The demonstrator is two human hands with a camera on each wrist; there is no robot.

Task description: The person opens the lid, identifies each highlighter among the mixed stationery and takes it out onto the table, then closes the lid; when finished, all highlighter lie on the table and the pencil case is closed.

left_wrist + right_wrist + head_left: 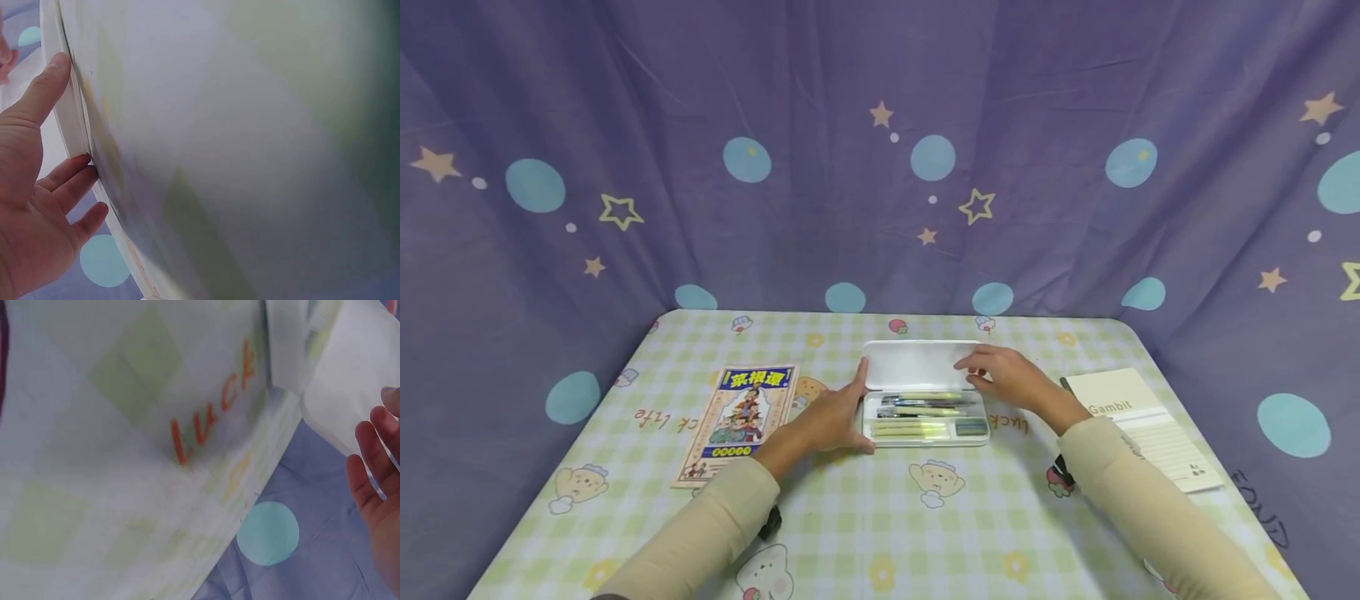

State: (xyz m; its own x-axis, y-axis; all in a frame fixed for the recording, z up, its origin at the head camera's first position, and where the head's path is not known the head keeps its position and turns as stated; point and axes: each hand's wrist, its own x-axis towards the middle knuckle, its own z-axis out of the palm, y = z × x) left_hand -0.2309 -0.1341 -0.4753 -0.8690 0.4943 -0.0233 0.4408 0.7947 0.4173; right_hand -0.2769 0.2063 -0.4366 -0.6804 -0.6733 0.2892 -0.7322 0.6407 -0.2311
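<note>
A white pencil case (925,442) lies unfolded near the table's middle, its lid (910,365) tilted up at the back. Inside are several pens (917,410), pale yellow sticks (910,428) and a small dark grey-green block (972,427). My left hand (831,417) holds the case at its left end, thumb by the front corner and index finger along the lid's left edge. My right hand (1007,375) is at the lid's right side, loosely bent fingers overlapping its inner face. In the right wrist view those fingers (370,447) show beside the white lid (350,375).
To the left lies a booklet (748,417) with a blue and yellow title and a cartoon cover. A cream "Gambit" notepad (1142,425) lies at the right, partly behind my right sleeve (1135,492). A checkered cloth (955,533) covers the table; a purple curtain (820,233) hangs behind it.
</note>
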